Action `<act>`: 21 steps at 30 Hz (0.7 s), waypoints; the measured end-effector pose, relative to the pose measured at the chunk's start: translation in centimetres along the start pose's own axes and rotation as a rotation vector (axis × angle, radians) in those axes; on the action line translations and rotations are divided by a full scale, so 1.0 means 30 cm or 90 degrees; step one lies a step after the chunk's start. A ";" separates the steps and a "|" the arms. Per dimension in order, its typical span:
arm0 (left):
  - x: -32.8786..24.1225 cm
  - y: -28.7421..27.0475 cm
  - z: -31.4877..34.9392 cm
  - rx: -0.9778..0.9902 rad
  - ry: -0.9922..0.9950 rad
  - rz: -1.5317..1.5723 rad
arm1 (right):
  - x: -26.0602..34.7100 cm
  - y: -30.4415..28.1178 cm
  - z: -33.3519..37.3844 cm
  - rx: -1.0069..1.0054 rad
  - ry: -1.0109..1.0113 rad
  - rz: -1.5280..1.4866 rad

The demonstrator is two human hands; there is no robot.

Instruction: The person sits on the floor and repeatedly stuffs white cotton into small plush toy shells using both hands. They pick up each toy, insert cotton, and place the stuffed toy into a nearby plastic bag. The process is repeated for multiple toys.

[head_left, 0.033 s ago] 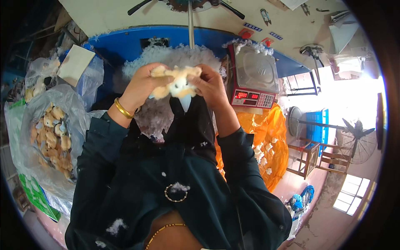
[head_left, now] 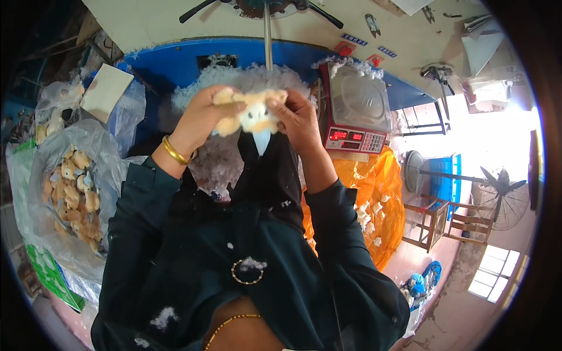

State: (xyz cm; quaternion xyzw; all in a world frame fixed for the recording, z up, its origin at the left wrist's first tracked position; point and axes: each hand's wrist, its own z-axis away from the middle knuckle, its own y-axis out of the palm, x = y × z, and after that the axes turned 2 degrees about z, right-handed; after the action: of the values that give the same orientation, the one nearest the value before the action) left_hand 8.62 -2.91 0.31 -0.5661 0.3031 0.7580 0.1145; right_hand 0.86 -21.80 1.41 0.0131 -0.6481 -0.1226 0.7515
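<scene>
A small tan and white plush toy is held up in front of my body. Dark eyes show on its white face, and a pale blue pointed piece hangs below. My left hand is closed on its left side, thumb pressed across the tan fur. On the other side my right hand pinches it beside the face. Behind and beneath both hands lies a heap of white stuffing fluff. A metal tube reaches down toward the fluff from above.
Right of my hands stands a red digital scale, with an orange bag of small white pieces below it. A clear plastic bag full of similar tan plush pieces sits at left. Snips lie on the pale table.
The plush toy's face has turned slightly and the fingers of my right hand have shifted on it. Both hands keep their hold in nearly the same place.
</scene>
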 end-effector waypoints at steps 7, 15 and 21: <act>0.006 -0.018 -0.360 -0.137 0.338 -0.325 | 0.028 0.019 -0.302 -0.250 -0.178 -0.002; -0.089 0.002 -0.462 -0.105 0.187 -0.097 | 0.056 0.015 -0.480 -0.256 -0.236 -0.047; -0.085 0.012 -0.301 -0.121 0.130 -0.075 | 0.013 0.027 -0.345 -0.213 -0.184 -0.098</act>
State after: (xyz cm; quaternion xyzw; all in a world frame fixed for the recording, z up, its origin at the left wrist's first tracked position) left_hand 16.39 -8.07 1.21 -0.6653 0.2062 0.7137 0.0735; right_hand 11.15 -22.53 0.29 -0.0799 -0.7165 -0.2860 0.6312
